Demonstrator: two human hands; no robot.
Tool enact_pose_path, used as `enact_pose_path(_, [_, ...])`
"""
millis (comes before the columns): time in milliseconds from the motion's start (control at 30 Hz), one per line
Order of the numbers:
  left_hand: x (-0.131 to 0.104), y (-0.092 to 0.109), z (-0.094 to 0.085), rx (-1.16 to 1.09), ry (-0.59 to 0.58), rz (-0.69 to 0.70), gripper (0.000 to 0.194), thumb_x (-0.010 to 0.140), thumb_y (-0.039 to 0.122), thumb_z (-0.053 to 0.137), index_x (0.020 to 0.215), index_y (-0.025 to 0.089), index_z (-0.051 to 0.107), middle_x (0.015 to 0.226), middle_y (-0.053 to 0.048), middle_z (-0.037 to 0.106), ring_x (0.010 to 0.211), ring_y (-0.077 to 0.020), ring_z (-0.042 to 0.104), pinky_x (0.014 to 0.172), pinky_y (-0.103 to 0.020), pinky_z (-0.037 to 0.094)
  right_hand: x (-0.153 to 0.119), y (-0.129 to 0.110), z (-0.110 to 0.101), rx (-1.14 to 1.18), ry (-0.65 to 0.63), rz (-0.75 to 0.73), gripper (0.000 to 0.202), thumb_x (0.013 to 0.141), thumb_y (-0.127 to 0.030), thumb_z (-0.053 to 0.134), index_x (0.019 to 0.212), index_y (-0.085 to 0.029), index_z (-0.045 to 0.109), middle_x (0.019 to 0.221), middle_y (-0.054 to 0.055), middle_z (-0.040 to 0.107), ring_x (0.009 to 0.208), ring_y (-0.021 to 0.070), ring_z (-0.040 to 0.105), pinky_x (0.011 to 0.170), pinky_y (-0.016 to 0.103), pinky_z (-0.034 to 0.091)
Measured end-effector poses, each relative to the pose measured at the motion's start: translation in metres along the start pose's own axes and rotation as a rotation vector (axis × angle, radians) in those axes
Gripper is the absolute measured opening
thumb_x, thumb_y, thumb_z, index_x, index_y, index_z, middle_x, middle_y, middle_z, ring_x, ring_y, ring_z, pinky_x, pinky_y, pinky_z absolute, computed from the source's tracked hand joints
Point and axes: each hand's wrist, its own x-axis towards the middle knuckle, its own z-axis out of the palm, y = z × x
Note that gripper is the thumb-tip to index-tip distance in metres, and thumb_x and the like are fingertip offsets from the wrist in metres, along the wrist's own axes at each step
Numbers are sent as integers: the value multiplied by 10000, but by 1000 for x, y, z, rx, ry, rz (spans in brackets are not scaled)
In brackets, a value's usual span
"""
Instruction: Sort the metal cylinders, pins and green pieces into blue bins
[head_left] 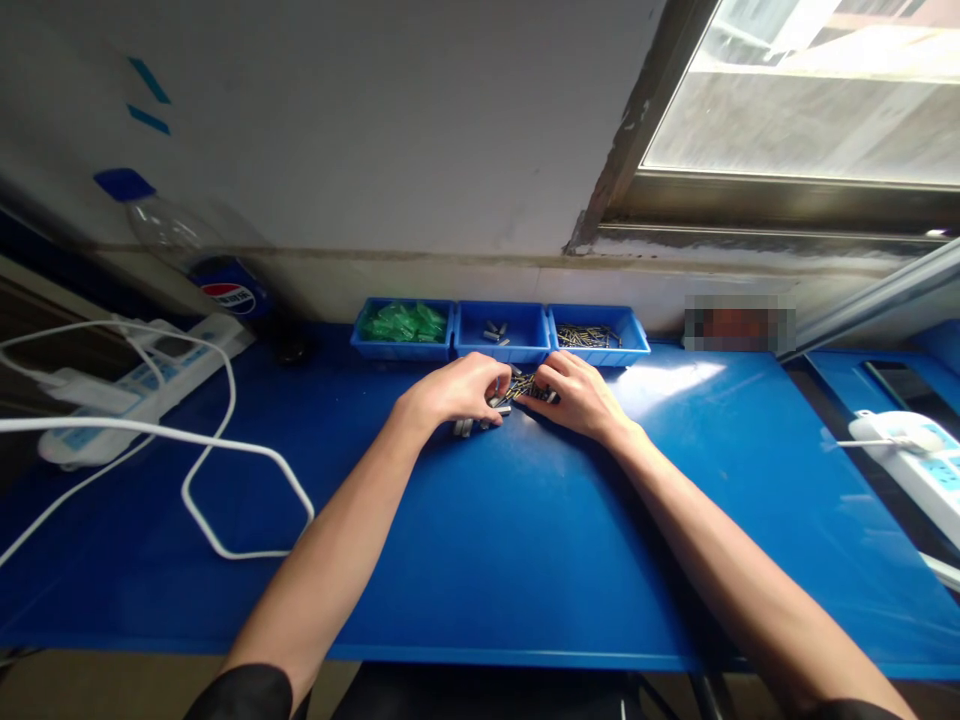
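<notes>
On the blue table, a small pile of brass-coloured screws [519, 386] lies between my two hands, with silver metal pieces [463, 427] beside and under my left hand. My left hand [469, 387] curls at the pile's left side, fingers bent round a small part too hidden to name. From the right, my right hand [574, 393] touches the pile, its fingers bent together over small pieces I cannot make out. Just behind stand three blue bins: the left one [401, 350] holds green pieces, the middle one [469, 322] a few silver pieces, the right one [641, 335] many screws.
White cables [225, 440] and a power strip [142, 390] lie on the left, near a cola bottle [225, 280]. Another power strip [922, 465] and a dark phone [900, 385] are at the right. A wall and window frame stand behind the table [480, 560].
</notes>
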Motion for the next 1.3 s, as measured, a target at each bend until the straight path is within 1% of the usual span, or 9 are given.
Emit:
enact_pose_path(133, [-1,2,-3,1,-3,15,253,674,214,875,787,181,651,778,10,658,695,-147,573,586,-241,391,2,-5,-7,174,112,85,234,994,-366,629,796,-244,603,822,51,633,751,212,577,703,353,453])
enact_pose_path(233, [-4,4,-8,-3,17,5,213,726,267,852,791,178,669,803,-12,691,715,-162,612,592,-247,406,0,-11,-11,281,225,201,260,1003,-356,613,768,-248,585,727,20,588,637,179,525,627,338,423])
enact_pose_path(367, [-14,4,-20,119,46,-165,153,780,262,783,888,193,700,858,-37,720,743,-191,653,594,-263,409,-9,-17,-10,291,318,335,272,1016,-374,604,775,-247,588,692,3,576,594,164,502,599,328,428])
enact_pose_path(567, [-28,9,-28,266,-70,-380,616,664,462,899,1181,238,651,1185,-89,696,971,-277,691,691,-285,472,-29,-18,-7,98,212,424,151,976,-357,653,1015,-223,712,1038,75,705,744,194,635,680,351,508])
enact_pose_path(700, [-27,13,-23,212,-145,-440,841,509,398,983,1250,268,609,1267,-73,652,991,-274,691,702,-277,494,-31,-17,-6,176,194,403,176,960,-359,683,1068,-226,721,1071,85,689,776,200,653,710,358,549])
enact_pose_path(1000, [-17,26,-4,219,-28,-382,598,659,285,922,1172,230,619,1244,-98,634,945,-271,697,728,-299,509,-31,-16,-1,396,245,396,136,960,-373,720,969,-238,709,965,47,670,648,155,622,655,349,573])
enact_pose_path(1167, [-20,38,-8,241,88,-336,416,745,81,729,1130,211,639,1239,-104,603,827,-217,682,725,-305,507,-28,-19,-1,381,288,399,122,976,-357,704,958,-237,716,959,56,692,663,168,635,663,359,574])
enact_pose_path(1233, [-21,39,-10,240,139,-310,417,749,56,697,1131,215,645,1231,-98,601,856,-222,681,756,-309,511,-27,-21,-3,353,314,392,119,988,-347,687,950,-238,716,958,61,704,680,175,638,680,364,575])
enact_pose_path(1300, [-21,37,-10,251,111,-322,409,745,69,708,1124,212,653,1211,-99,606,882,-239,679,776,-320,512,-27,-22,-4,348,324,387,114,994,-334,676,947,-238,715,963,64,713,687,175,643,676,359,575])
